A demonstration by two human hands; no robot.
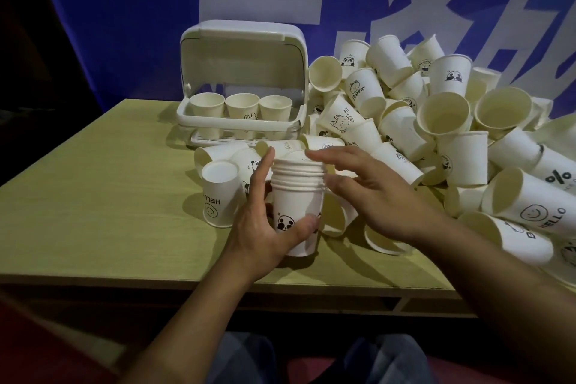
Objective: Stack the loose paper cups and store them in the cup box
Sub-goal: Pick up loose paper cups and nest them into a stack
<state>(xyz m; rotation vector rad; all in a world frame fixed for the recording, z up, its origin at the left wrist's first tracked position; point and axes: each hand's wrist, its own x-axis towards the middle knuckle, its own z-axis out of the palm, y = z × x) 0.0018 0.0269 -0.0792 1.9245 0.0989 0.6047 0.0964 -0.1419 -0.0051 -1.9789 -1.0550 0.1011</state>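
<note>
Broadly, largest first: the pile [436,121] of loose cups lies right of the stack and spreads back toward the box [241,84]. Box stands behind the stack, lid up, three short stacks upright inside, side by side. Table [109,196] carries all of it.

Stack [296,196]: upright, long axis vertical, mouth up, several nested rims showing near its top. Left hand [268,227] holds it low on the wall, thumb curled across the front near the panda print, forefinger straight up the left side to the rim. Right hand [367,190] hovers just right of the rims, fingers spread and relaxed, gripping nothing; fingertips reach over the top edge, contact uncertain.

Key relation: pile lies on the right hand's side, so that hand is nearer the next loose cup; box lies straight back from the stack, beyond both hands. Judgement: right hand fetches, left steadies.

One inverted cup [219,193] stands just left of the stack.

Writing: "HELLO" with a smiley on the inverted cup and on a cup in the pile; "Bear" and "Hi" on others. Large white characters on the blue backdrop [124,9], cropped, not readable.
</note>
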